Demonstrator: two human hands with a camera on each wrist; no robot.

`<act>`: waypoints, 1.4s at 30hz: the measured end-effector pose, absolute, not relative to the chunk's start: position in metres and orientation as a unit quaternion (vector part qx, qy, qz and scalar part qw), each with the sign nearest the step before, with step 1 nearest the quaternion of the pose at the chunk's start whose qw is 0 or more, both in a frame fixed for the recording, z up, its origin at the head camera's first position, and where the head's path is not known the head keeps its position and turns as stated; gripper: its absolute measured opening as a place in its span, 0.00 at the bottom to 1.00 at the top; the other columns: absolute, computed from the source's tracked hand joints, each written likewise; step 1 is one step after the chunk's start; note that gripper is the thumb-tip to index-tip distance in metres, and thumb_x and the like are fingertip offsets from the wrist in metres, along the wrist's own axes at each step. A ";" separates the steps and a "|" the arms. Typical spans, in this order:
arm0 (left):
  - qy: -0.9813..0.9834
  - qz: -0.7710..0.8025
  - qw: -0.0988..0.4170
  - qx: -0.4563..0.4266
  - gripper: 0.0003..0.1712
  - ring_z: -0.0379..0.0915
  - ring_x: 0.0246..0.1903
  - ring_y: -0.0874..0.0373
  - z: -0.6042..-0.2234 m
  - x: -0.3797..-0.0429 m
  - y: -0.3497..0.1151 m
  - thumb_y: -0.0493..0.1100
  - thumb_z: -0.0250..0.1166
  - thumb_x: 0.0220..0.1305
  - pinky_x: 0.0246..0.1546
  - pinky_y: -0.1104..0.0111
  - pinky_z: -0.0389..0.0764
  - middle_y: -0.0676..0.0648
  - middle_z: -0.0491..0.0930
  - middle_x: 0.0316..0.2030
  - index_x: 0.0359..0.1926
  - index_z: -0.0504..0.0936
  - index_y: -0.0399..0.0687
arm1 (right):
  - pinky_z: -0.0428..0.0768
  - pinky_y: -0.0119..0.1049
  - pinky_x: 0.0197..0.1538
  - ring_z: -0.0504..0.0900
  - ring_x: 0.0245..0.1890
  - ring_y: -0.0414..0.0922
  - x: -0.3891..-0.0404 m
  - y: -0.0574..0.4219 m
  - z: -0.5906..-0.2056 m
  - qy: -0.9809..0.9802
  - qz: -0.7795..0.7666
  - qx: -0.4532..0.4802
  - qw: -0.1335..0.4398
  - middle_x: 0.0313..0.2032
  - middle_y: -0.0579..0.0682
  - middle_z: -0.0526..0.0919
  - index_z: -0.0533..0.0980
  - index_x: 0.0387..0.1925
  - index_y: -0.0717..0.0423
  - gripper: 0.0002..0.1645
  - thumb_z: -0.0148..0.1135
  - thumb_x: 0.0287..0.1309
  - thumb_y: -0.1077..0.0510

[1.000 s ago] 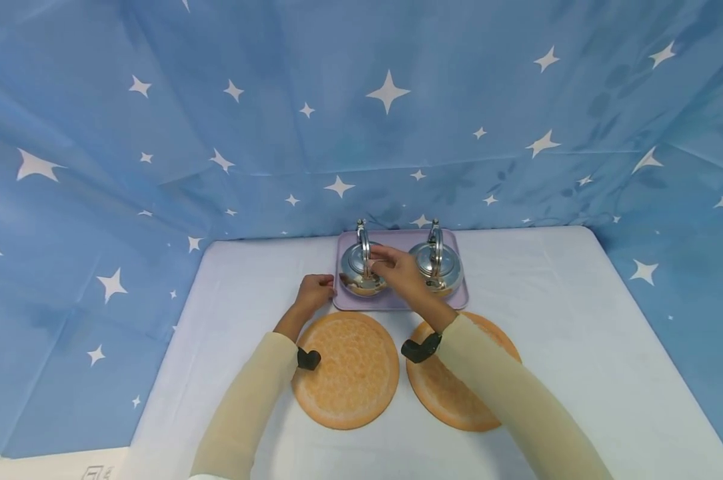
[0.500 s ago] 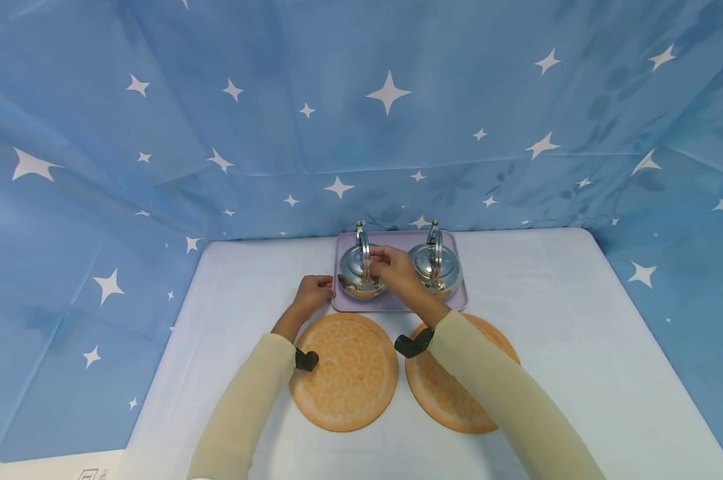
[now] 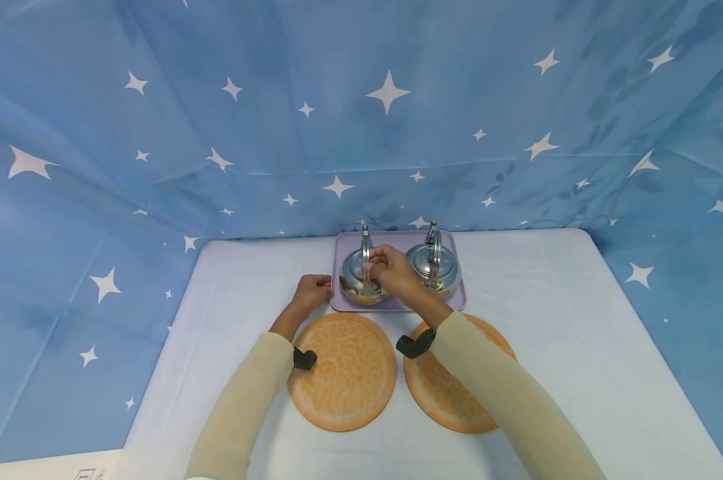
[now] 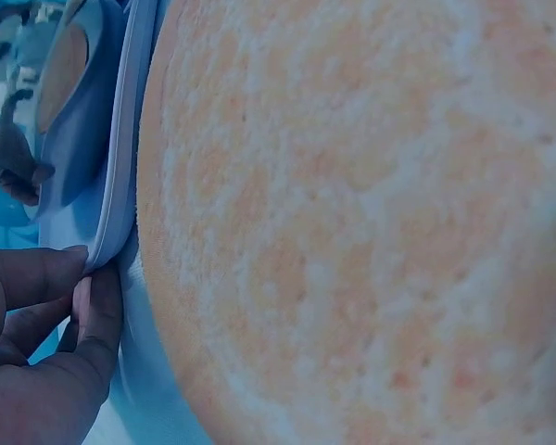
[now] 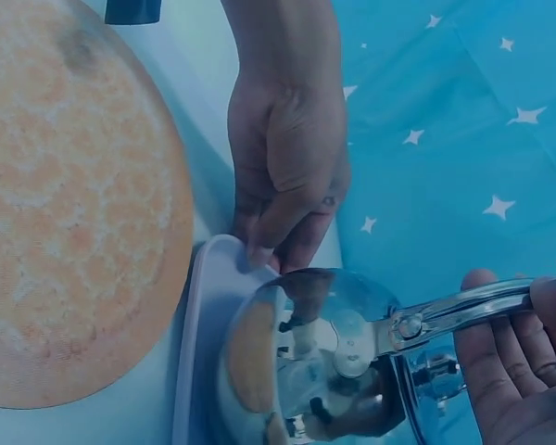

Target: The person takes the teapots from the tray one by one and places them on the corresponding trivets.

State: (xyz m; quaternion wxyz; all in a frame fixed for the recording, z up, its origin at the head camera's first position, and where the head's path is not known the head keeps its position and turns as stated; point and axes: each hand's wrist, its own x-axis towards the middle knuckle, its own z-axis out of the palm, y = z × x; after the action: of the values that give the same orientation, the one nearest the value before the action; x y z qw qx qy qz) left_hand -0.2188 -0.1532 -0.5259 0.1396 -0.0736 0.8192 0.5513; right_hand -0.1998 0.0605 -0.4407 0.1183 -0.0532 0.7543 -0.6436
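Two shiny metal kettles with upright loop handles stand side by side at a lilac tray [image 3: 395,237]. My right hand [image 3: 399,275] grips the handle of the left kettle [image 3: 353,285]; in the right wrist view the fingers curl under that handle [image 5: 463,311] and the thumb lies over it. Whether this kettle's base touches the tray cannot be told. The right kettle [image 3: 423,259] is partly behind my right hand. At the tray's left edge, my left hand [image 3: 311,293] pinches the rim, with thumb and fingers on the corner in the left wrist view [image 4: 51,343].
Two round bread-patterned mats, the left mat [image 3: 345,373] and the right mat [image 3: 448,393], lie in front of the tray. My right forearm crosses the right mat. A white cloth [image 3: 577,320] covers the table; a blue star-patterned curtain [image 3: 337,120] hangs behind it.
The left kettle, gripped by my right hand, has shifted slightly toward the tray's front and right. My left hand keeps its hold on the tray rim.
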 end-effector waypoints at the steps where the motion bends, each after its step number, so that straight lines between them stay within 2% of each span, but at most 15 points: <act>1: 0.819 0.551 0.140 -0.073 0.26 0.75 0.45 0.52 -0.526 -0.219 -0.153 0.24 0.59 0.56 0.46 0.66 0.77 0.35 0.79 0.45 0.59 0.73 0.25 | 0.78 0.44 0.43 0.77 0.40 0.49 -0.199 0.061 -0.440 0.753 -0.645 -0.057 0.119 0.41 0.57 0.76 0.70 0.51 0.68 0.14 0.56 0.65 0.66; 6: 0.819 0.553 0.137 -0.070 0.26 0.74 0.45 0.51 -0.528 -0.221 -0.153 0.24 0.58 0.56 0.43 0.69 0.76 0.34 0.79 0.46 0.59 0.73 0.25 | 0.79 0.45 0.41 0.79 0.38 0.49 -0.189 0.060 -0.433 0.756 -0.639 -0.082 0.114 0.39 0.57 0.78 0.71 0.48 0.67 0.13 0.58 0.62 0.66; 11: 0.817 0.557 0.130 -0.070 0.24 0.73 0.41 0.53 -0.530 -0.223 -0.152 0.23 0.54 0.58 0.37 0.73 0.74 0.34 0.79 0.44 0.58 0.74 0.23 | 0.78 0.36 0.37 0.78 0.36 0.47 -0.178 0.059 -0.424 0.745 -0.649 -0.100 0.120 0.38 0.57 0.77 0.71 0.48 0.68 0.12 0.57 0.63 0.66; 16: 0.823 0.549 0.126 -0.073 0.21 0.73 0.46 0.51 -0.533 -0.224 -0.152 0.24 0.51 0.63 0.43 0.69 0.74 0.32 0.78 0.48 0.57 0.74 0.24 | 0.78 0.38 0.38 0.78 0.36 0.45 -0.163 0.060 -0.417 0.732 -0.658 -0.113 0.138 0.39 0.56 0.77 0.70 0.48 0.68 0.13 0.58 0.63 0.66; 19: 0.826 0.544 0.131 -0.072 0.22 0.73 0.47 0.50 -0.533 -0.225 -0.153 0.25 0.51 0.62 0.46 0.67 0.74 0.32 0.78 0.49 0.58 0.75 0.25 | 0.79 0.40 0.39 0.79 0.36 0.45 -0.152 0.061 -0.415 0.726 -0.660 -0.122 0.152 0.39 0.56 0.76 0.70 0.48 0.68 0.13 0.57 0.63 0.66; 26: 0.825 0.541 0.149 -0.069 0.26 0.73 0.47 0.50 -0.529 -0.224 -0.157 0.26 0.56 0.57 0.46 0.65 0.75 0.34 0.78 0.49 0.59 0.73 0.26 | 0.79 0.36 0.38 0.79 0.35 0.44 -0.123 0.062 -0.416 0.708 -0.664 -0.152 0.188 0.39 0.56 0.76 0.68 0.49 0.69 0.13 0.55 0.65 0.67; 31: 0.830 0.531 0.158 -0.073 0.27 0.73 0.48 0.49 -0.526 -0.221 -0.158 0.27 0.58 0.57 0.50 0.61 0.75 0.35 0.78 0.49 0.60 0.73 0.28 | 0.80 0.39 0.41 0.79 0.36 0.44 -0.105 0.061 -0.421 0.702 -0.658 -0.167 0.215 0.39 0.56 0.76 0.68 0.49 0.69 0.14 0.57 0.64 0.66; 42: 0.828 0.530 0.168 -0.073 0.27 0.73 0.48 0.48 -0.528 -0.224 -0.158 0.27 0.59 0.57 0.51 0.61 0.74 0.36 0.78 0.49 0.60 0.73 0.28 | 0.77 0.31 0.37 0.78 0.35 0.44 -0.073 0.058 -0.423 0.668 -0.676 -0.176 0.259 0.35 0.54 0.77 0.68 0.46 0.69 0.11 0.57 0.63 0.69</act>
State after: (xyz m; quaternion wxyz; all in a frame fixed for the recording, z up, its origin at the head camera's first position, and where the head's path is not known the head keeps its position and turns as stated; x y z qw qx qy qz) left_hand -0.2236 -0.1578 -0.5276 0.1682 -0.0731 0.8279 0.5300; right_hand -0.0728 0.0578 -0.4231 0.2587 -0.1760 0.6676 -0.6756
